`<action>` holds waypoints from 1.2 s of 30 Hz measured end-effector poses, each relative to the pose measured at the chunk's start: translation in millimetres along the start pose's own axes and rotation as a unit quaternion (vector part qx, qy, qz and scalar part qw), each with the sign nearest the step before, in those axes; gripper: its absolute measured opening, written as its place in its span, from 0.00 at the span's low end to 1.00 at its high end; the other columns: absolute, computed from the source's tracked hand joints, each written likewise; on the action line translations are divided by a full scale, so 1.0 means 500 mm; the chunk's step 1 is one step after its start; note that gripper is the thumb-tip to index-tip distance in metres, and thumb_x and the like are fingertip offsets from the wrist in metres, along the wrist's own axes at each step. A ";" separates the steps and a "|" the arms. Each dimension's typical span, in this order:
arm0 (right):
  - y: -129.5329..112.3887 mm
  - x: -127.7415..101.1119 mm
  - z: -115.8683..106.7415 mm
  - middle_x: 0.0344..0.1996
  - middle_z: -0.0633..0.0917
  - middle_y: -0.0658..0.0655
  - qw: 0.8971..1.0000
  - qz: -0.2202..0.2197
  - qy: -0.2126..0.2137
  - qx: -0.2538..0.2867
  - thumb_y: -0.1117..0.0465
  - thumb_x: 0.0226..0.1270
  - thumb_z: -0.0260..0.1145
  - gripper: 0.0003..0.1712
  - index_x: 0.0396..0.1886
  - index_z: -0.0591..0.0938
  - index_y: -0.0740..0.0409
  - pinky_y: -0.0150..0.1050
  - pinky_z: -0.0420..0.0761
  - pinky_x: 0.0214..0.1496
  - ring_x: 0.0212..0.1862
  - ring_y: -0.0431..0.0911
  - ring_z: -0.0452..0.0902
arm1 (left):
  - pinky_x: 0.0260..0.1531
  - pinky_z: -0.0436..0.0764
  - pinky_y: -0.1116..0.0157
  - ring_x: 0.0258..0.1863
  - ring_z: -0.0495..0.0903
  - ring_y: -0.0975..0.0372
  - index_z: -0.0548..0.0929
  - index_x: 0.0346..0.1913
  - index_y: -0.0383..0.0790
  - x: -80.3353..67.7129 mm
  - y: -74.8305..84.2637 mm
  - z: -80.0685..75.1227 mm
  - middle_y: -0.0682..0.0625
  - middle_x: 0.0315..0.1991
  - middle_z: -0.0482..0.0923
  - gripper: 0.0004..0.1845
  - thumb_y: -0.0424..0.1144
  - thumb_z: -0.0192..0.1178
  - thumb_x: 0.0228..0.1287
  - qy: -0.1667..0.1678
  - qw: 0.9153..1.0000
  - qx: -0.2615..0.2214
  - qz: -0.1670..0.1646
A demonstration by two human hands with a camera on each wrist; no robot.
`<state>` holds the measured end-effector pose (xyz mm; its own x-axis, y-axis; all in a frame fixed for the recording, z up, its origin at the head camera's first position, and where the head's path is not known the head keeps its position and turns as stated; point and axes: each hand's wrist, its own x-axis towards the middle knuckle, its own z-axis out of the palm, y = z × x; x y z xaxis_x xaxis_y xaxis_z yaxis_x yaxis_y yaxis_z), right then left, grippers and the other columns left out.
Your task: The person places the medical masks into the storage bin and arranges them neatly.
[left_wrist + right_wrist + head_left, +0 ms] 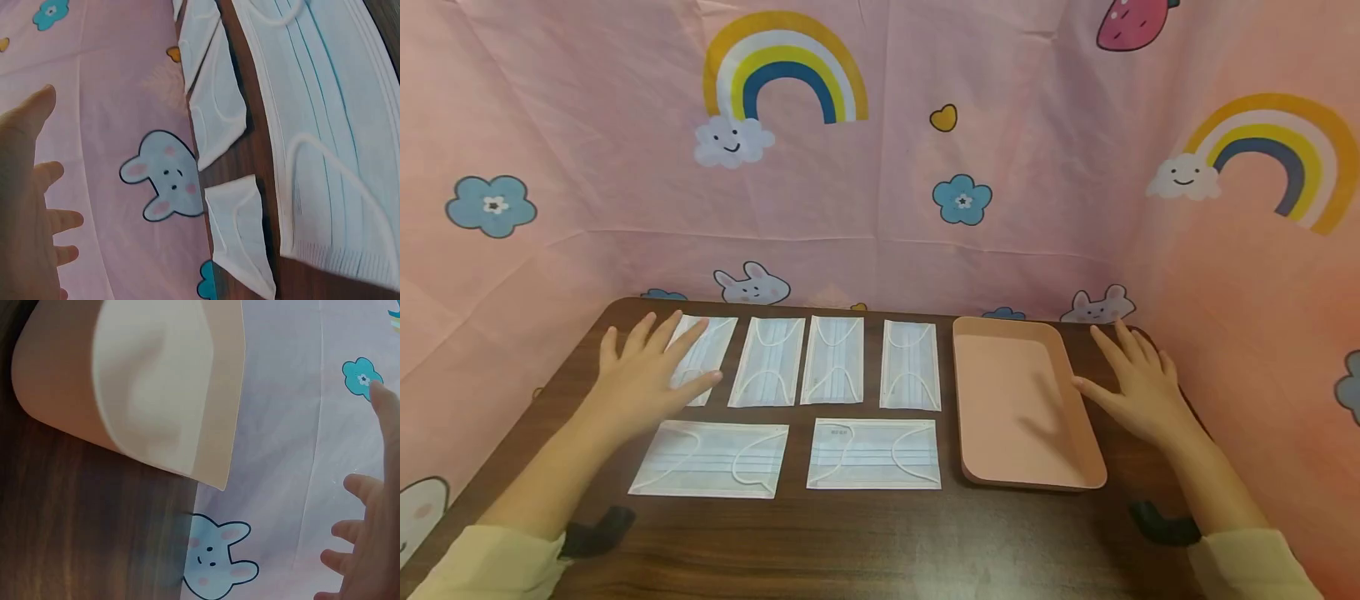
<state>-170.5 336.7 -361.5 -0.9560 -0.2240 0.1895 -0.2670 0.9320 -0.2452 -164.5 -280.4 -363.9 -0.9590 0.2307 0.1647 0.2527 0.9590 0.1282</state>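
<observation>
While both hands hover flat with fingers spread — the left hand [647,367] over the far-left face mask [703,358], the right hand [1131,387] beside the empty pink tray [1078,400] — a careless sweep could scatter the neighbouring masks across the counter [880,542].

Masks [835,360] crowd table's left; tray [1026,400] blocks right

Your left hand [643,367] lies flat, fingers spread, over the leftmost white mask [703,354] of the back row, furthest from the pink tray [1078,467]. Your right hand [1131,383] rests open just beside the tray's right rim.
</observation>
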 end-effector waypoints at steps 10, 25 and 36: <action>0.008 -0.019 0.018 0.72 0.52 0.70 0.997 -0.021 0.048 0.052 0.45 0.65 0.63 0.44 0.75 0.56 0.54 0.76 0.47 0.56 0.67 0.72 0.48 | 0.60 0.32 0.34 0.71 0.45 0.42 0.56 0.75 0.49 -0.010 0.058 0.028 0.37 0.70 0.56 0.42 0.66 0.52 0.63 0.054 0.997 -0.029 0.040; 0.035 -0.045 0.062 0.71 0.56 0.68 0.986 -0.016 0.062 0.155 0.55 0.68 0.63 0.38 0.74 0.60 0.56 0.76 0.48 0.57 0.67 0.72 0.50 | 0.59 0.53 0.37 0.64 0.60 0.42 0.64 0.71 0.44 -0.020 0.138 0.087 0.38 0.63 0.66 0.40 0.61 0.58 0.61 0.094 0.988 -0.081 0.094; 0.058 -0.062 0.099 0.69 0.61 0.69 0.973 -0.012 0.066 0.223 0.60 0.70 0.61 0.33 0.73 0.63 0.53 0.73 0.50 0.59 0.68 0.70 0.51 | 0.60 0.56 0.40 0.64 0.63 0.46 0.65 0.70 0.45 -0.018 0.195 0.122 0.46 0.64 0.69 0.39 0.62 0.57 0.62 0.084 0.982 -0.132 0.105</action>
<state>-154.8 356.5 -421.4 -0.9327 -0.1792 0.3131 -0.3438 0.7044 -0.6210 -138.9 -178.9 -412.8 -0.8530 0.3679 0.3702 0.4887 0.8120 0.3190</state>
